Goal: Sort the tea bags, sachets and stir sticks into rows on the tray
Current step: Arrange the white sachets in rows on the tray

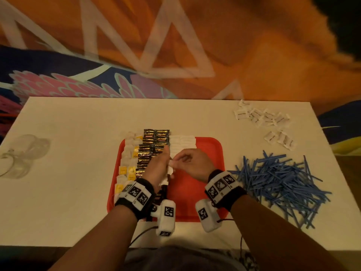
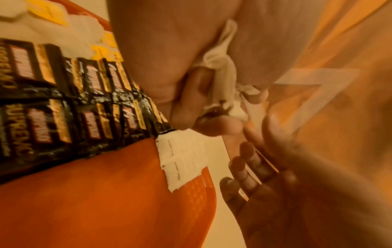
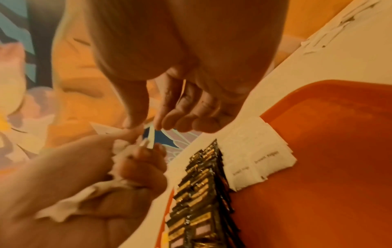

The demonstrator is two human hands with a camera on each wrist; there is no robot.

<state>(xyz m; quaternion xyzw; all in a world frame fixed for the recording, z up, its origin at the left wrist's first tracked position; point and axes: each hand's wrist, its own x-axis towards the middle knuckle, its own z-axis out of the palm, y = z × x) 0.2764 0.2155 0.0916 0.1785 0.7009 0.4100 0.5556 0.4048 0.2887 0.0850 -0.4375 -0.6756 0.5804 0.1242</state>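
Observation:
A red tray (image 1: 205,153) holds three rows: tea bags (image 1: 129,153) on the left, black-and-gold sachets (image 1: 154,141) in the middle, and white sugar sachets (image 1: 182,142) at the far right of them. Above the tray's middle, my left hand (image 1: 168,166) grips a bunch of white sachets (image 2: 220,67). My right hand (image 1: 174,160) meets it, thumb and forefinger pinching one white sachet (image 3: 151,137) at the top of the bunch. The blue stir sticks (image 1: 279,184) lie in a heap on the table, right of the tray.
Loose white sachets (image 1: 261,116) are scattered at the table's far right corner. Clear glass cups (image 1: 23,153) stand at the left edge. The tray's right half (image 3: 318,167) is bare red plastic. Cables hang off the near table edge.

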